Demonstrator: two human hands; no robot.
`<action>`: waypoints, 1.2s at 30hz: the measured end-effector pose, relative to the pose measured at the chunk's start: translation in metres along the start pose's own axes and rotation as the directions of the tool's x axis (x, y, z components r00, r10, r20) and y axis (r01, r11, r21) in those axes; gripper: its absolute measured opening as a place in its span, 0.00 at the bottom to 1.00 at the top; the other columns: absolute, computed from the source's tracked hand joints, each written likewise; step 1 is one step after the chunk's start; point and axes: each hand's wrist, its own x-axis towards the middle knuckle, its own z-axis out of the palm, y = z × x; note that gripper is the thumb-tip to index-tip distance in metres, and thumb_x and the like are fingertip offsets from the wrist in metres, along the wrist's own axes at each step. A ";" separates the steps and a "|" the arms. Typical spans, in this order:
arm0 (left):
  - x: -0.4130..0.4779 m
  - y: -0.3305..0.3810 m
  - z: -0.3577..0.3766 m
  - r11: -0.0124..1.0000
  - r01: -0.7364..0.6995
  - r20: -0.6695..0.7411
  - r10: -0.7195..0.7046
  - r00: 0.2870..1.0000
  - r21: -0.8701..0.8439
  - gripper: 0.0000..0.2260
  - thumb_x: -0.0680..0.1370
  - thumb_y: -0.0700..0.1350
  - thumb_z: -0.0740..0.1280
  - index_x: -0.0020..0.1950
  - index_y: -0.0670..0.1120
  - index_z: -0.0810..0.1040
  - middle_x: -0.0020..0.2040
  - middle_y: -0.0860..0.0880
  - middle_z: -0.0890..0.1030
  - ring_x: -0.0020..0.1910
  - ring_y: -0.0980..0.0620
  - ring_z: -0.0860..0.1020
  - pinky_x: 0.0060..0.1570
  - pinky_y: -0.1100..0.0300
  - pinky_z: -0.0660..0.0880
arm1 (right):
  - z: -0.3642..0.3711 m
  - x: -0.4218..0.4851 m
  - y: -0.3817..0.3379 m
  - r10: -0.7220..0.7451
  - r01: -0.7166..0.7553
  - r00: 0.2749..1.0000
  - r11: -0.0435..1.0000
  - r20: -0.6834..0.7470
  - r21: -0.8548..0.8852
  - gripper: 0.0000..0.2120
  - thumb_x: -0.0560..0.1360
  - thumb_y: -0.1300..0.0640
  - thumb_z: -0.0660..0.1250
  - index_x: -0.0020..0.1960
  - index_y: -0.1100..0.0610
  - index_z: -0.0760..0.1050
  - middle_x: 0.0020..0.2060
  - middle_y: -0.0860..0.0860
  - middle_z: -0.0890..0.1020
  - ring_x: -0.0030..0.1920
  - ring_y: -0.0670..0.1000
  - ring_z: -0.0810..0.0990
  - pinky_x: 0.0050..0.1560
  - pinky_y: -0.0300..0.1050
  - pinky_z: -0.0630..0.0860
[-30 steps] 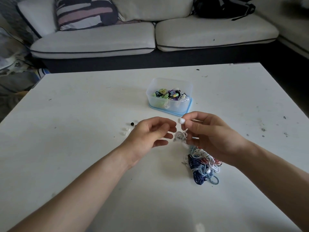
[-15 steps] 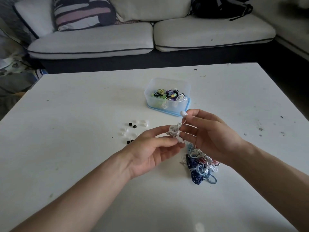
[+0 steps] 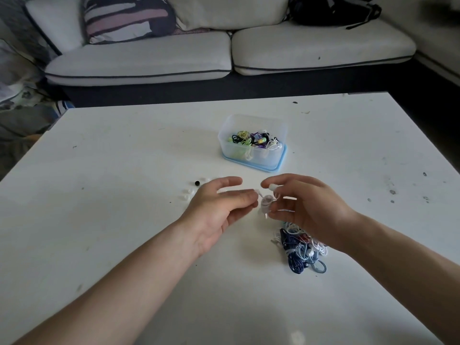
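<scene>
white earphone bundle [image 3: 265,204] upright, earbud [image 3: 272,187] uppermost

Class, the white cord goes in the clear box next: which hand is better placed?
Right: the right hand grips the cord and is nearer the box; the left hand only touches its end.
</scene>
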 end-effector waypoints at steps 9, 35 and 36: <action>0.001 0.001 -0.001 0.953 -0.185 0.078 0.171 0.982 0.241 0.08 0.68 0.35 0.75 0.44 0.43 0.84 0.45 0.42 0.86 0.47 0.47 0.84 0.52 0.61 0.80 | 0.005 -0.001 0.004 0.013 -0.013 1.000 0.997 -0.007 -0.076 0.11 0.77 0.72 0.59 0.41 0.61 0.73 0.40 0.57 0.78 0.37 0.55 0.81 0.38 0.45 0.81; 0.047 -0.014 -0.061 -0.027 -0.174 0.176 0.183 0.967 0.984 0.06 0.73 0.44 0.71 0.46 0.56 0.82 0.40 0.57 0.78 0.39 0.61 0.76 0.35 0.66 0.67 | -0.005 0.004 0.013 -0.139 0.129 0.988 0.982 -0.065 -0.138 0.02 0.74 0.63 0.73 0.45 0.63 0.81 0.36 0.57 0.82 0.31 0.50 0.77 0.36 0.39 0.77; 0.048 -0.017 -0.061 -0.043 -0.171 0.176 0.186 0.967 0.984 0.07 0.74 0.44 0.70 0.47 0.55 0.82 0.40 0.58 0.78 0.40 0.60 0.76 0.35 0.67 0.66 | -0.005 0.004 0.013 -0.135 0.125 0.989 0.982 -0.065 -0.139 0.02 0.74 0.64 0.73 0.45 0.63 0.81 0.36 0.57 0.82 0.31 0.50 0.77 0.36 0.39 0.77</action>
